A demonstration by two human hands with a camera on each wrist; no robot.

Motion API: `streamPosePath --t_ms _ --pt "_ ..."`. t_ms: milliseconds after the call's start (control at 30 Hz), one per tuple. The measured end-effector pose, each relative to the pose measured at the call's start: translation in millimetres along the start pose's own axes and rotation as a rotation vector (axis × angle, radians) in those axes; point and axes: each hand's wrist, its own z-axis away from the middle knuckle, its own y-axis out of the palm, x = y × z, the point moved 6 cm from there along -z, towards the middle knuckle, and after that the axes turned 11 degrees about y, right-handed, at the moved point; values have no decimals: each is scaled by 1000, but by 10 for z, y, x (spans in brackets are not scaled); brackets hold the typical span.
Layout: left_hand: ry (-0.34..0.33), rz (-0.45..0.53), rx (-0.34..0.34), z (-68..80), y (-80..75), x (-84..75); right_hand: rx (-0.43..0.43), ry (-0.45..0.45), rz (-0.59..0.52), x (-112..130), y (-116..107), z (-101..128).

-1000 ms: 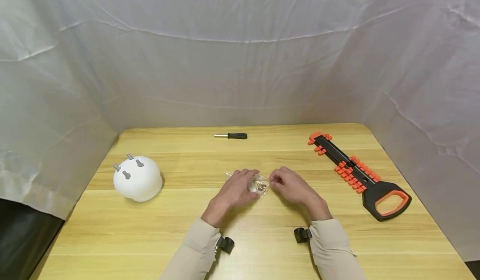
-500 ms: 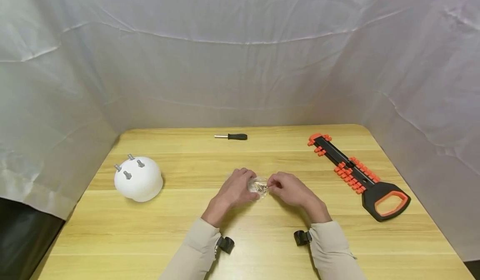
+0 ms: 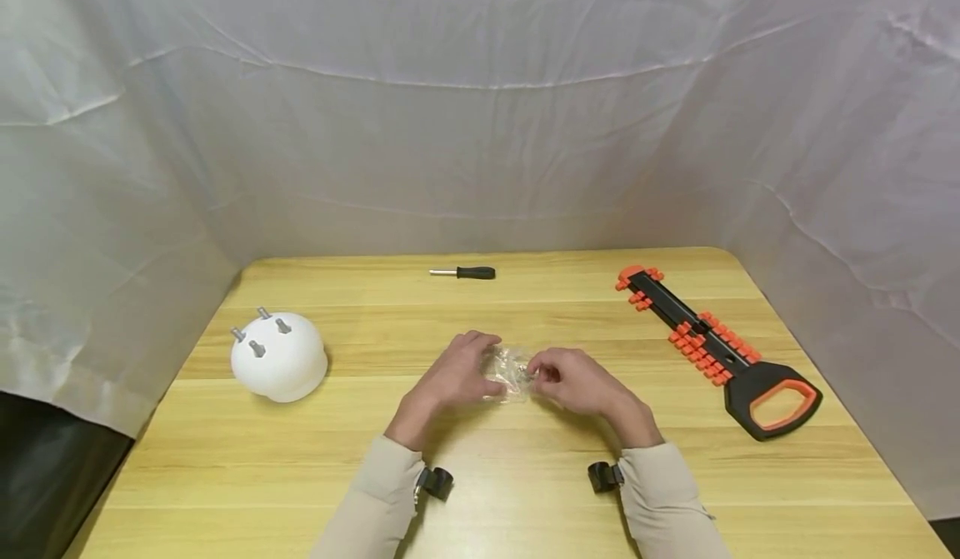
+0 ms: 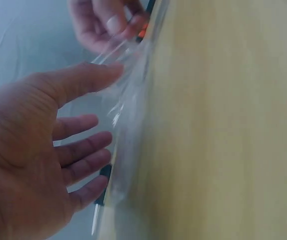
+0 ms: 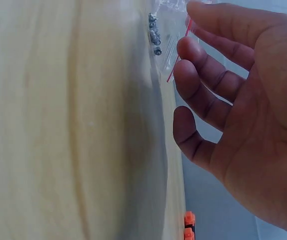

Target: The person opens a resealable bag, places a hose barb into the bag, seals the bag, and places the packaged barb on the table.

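A small clear plastic bag with tiny metal screws inside lies between both hands at the middle of the wooden table. My right hand pinches the bag's right edge between thumb and forefinger, near its red zip line. My left hand sits at the bag's left side. Its thumb touches the film, and its other fingers are spread and nearly straight.
A white dome with three grey pegs sits at the left. A small black-handled screwdriver lies at the back centre. A long black and orange tool with a loop handle lies at the right. White cloth walls surround the table.
The left hand has loosened from around the bag and drawn slightly left and toward me. The right hand has shifted a little left, still on the bag, which now looks flatter.
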Motion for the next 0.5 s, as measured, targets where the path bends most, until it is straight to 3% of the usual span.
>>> streamPosePath --t_ms 167,333,500 --pt "-59 16 -31 69 -141 132 8 -1 1 0 16 3" --pt "-172 -40 -95 124 -247 290 19 2 10 -4 31 2" --pt "-260 -108 -105 148 -260 412 27 15 8 -1 32 10"
